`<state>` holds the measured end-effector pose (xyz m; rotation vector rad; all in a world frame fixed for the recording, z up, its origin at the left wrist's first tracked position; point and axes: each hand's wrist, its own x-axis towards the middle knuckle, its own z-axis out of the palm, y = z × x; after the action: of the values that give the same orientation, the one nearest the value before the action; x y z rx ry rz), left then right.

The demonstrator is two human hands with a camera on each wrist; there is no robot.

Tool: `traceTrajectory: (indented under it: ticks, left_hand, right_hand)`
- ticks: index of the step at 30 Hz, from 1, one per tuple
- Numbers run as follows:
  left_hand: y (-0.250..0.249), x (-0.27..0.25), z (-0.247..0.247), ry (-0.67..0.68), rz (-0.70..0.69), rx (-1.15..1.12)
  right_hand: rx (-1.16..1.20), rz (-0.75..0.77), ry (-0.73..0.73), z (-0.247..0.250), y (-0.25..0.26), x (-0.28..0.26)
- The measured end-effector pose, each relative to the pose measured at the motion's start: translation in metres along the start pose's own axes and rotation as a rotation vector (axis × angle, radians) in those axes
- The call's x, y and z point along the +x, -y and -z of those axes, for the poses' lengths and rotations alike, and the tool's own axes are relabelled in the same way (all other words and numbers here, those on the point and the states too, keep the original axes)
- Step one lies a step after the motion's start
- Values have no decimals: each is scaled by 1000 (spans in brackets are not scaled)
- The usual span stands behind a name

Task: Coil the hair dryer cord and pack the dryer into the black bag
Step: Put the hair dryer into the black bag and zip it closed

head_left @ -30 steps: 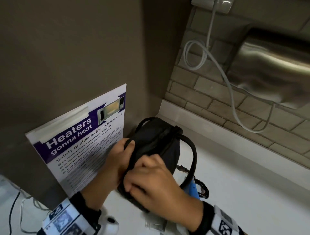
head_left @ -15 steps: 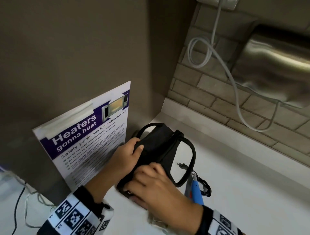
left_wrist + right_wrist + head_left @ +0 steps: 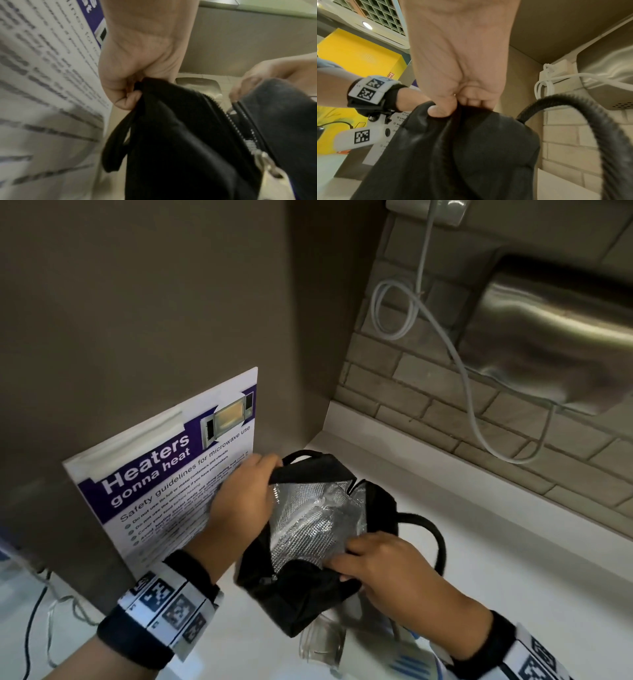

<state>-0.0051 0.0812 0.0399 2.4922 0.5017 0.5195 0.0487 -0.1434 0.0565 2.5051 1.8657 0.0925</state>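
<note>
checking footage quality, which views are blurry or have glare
Head view: sharp, sheen on the bag's silver lining and steel dryer. Left wrist view: poster text smeared, black bag soft. Right wrist view: bag strap blurred, edges bent by the wide lens.

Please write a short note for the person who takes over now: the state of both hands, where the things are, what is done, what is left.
Left hand pinches the far rim of the black bag; right hand pinches the near rim.
The bag stands on the white counter, pulled open, its silver lining showing, nothing visible inside.
A white and blue object, perhaps the dryer, lies below the bag, mostly hidden.
Done: bag unzipped.
Left: dryer into the bag; cord state cannot be judged.
</note>
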Motion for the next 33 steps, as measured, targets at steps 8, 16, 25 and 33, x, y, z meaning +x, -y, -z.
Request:
traceTrajectory:
  ticks: [8,16,25,33]
  left_hand:
    - [10,-1,-3,68,55,77]
    - [-13,16,1,205,-13,328]
    - [-20,32,-12,242,-85,312]
    - [-9,38,-10,206,-36,347]
  right_hand:
    - [187,-42,212,4,-4,-11]
    - [-141,-44,452,33,-34,7]
    - [-94,5,266,10,-47,33]
    - [0,-140,263,-12,-71,12]
